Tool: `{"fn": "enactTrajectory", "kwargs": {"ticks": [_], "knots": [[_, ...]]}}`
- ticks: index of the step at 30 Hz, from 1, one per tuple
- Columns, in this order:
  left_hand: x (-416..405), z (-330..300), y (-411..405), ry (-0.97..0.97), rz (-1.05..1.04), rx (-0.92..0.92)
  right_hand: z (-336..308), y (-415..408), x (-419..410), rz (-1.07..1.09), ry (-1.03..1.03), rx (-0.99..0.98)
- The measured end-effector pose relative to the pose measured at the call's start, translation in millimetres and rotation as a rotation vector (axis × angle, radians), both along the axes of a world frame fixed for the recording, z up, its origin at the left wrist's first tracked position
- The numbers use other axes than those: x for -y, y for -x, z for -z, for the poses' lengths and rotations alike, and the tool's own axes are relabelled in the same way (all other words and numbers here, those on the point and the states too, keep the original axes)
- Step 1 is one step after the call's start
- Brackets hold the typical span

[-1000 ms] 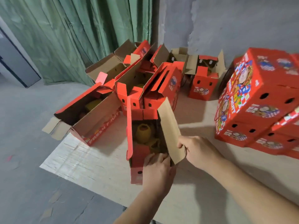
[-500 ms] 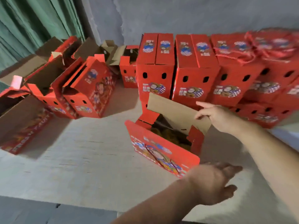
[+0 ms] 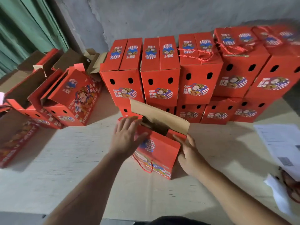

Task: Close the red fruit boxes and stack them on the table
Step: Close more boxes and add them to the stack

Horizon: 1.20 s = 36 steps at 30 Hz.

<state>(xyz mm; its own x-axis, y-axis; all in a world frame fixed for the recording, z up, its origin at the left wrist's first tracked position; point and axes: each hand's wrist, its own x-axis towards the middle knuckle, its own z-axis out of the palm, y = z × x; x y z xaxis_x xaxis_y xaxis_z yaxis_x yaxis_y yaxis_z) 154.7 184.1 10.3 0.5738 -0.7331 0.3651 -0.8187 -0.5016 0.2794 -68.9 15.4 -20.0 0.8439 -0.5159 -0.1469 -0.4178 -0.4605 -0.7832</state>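
The left hand [image 3: 125,137] lies flat with spread fingers on the near flap of the open box [image 3: 158,153]; the right hand [image 3: 189,153] cups its right end with straight fingers.

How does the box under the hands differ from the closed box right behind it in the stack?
The box under the hands has its brown far flap raised and its top open; the stacked box behind has both top flaps folded shut. The near box sits alone on the table; the other rests on a lower box. Both are red with matching cartoon print.
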Motion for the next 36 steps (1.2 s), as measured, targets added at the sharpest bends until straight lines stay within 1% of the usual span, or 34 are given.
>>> {"fn": "enactTrajectory", "kwargs": {"ticks": [1, 2, 3, 4, 5, 6, 8, 10, 12, 14, 15, 17, 19, 21, 24, 25, 26, 27, 28, 29, 30, 32, 34, 35, 36], "knots": [[-0.6, 3.0, -5.5, -0.064, -0.149, -0.108, 3.9, 1.6, -4.6, -0.034, -0.03, -0.009], [-2.9, 5.4, -9.7, -0.077, -0.284, -0.271, 8.6, 4.1, -8.4, -0.081, -0.041, -0.028], [-6.6, 7.4, -13.0, -0.034, -0.353, -0.453, 13.0, 6.5, -10.7, -0.129, -0.035, -0.057], [-10.5, 10.0, -14.8, 0.033, -0.36, -0.6, 16.4, 9.2, -9.1, -0.168, -0.019, -0.086], [-15.0, 12.1, -14.5, 0.083, -0.349, -0.662, 17.6, 12.1, -3.8, -0.197, -0.006, -0.102], [-19.2, 12.9, -12.1, 0.089, -0.347, -0.655, 16.1, 15.1, 4.5, -0.213, -0.009, -0.107], [-25.4, 13.3, 0.2, 0.029, -0.387, -0.584, 7.5, 19.5, 25.3, -0.196, -0.067, -0.127], [-29.6, 16.3, 25.2, 0.014, -0.437, -0.555, 0.4, 22.4, 40.9, -0.106, -0.167, -0.111], [-34.8, 21.5, 57.7, 0.043, -0.437, -0.558, 1.6, 22.5, 46.9, 0.051, -0.225, 0.029], [-37.1, 26.4, 83.8, 0.056, -0.422, -0.53, 6.5, 23.7, 45.2, 0.189, -0.238, 0.156], [-37.7, 28.8, 92.9, 0.045, -0.417, -0.475, 9.6, 24.9, 41.7, 0.252, -0.211, 0.165], [-38.9, 29.7, 101.5, 0.016, -0.363, -0.264, 15.6, 26.7, 34.1, 0.404, -0.158, 0.145], [-42.1, 35.1, 102.7, -0.027, -0.218, -0.087, 14.0, 27.4, 29.2, 0.529, -0.191, 0.092], [-47.6, 43.6, 103.2, -0.099, -0.104, -0.08, 9.1, 25.5, 32.0, 0.464, -0.164, 0.057], [-53.0, 55.9, 101.8, -0.178, -0.064, -0.084, -2.5, 16.8, 47.3, 0.278, -0.012, 0.027], [-52.5, 56.1, 101.3, -0.186, -0.063, -0.084, -11.0, 12.6, 53.1, 0.209, 0.006, 0.023], [-51.6, 55.4, 100.8, -0.179, -0.061, -0.096, -19.1, 8.5, 58.5, 0.141, -0.013, 0.04], [-50.3, 54.5, 100.4, -0.161, -0.057, -0.106, -29.4, 4.3, 62.2, 0.116, -0.071, 0.08], [-49.1, 53.6, 99.8, -0.141, -0.053, -0.11, -38.6, 0.2, 64.7, 0.155, -0.171, 0.129], [-48.4, 52.8, 99.0, -0.121, -0.049, -0.108, -47.2, -3.2, 66.7, 0.211, -0.227, 0.162], [-48.6, 52.6, 98.6, -0.101, -0.045, -0.105, -51.3, -4.7, 68.6, 0.225, -0.207, 0.179], [-49.2, 51.8, 97.4, -0.058, -0.036, -0.1, -52.8, -2.3, 67.7, 0.113, -0.041, 0.088], [-47.6, 51.9, 98.2, -0.001, -0.047, -0.108, -45.0, 1.3, 65.3, -0.055, 0.202, -0.032], [-47.5, 52.2, 102.1, 0.062, -0.06, -0.126, -42.3, 2.2, 66.6, -0.126, 0.29, -0.077], [-47.8, 52.1, 106.6, 0.151, -0.077, -0.154, -43.6, 1.5, 68.7, -0.182, 0.33, -0.112]]}}
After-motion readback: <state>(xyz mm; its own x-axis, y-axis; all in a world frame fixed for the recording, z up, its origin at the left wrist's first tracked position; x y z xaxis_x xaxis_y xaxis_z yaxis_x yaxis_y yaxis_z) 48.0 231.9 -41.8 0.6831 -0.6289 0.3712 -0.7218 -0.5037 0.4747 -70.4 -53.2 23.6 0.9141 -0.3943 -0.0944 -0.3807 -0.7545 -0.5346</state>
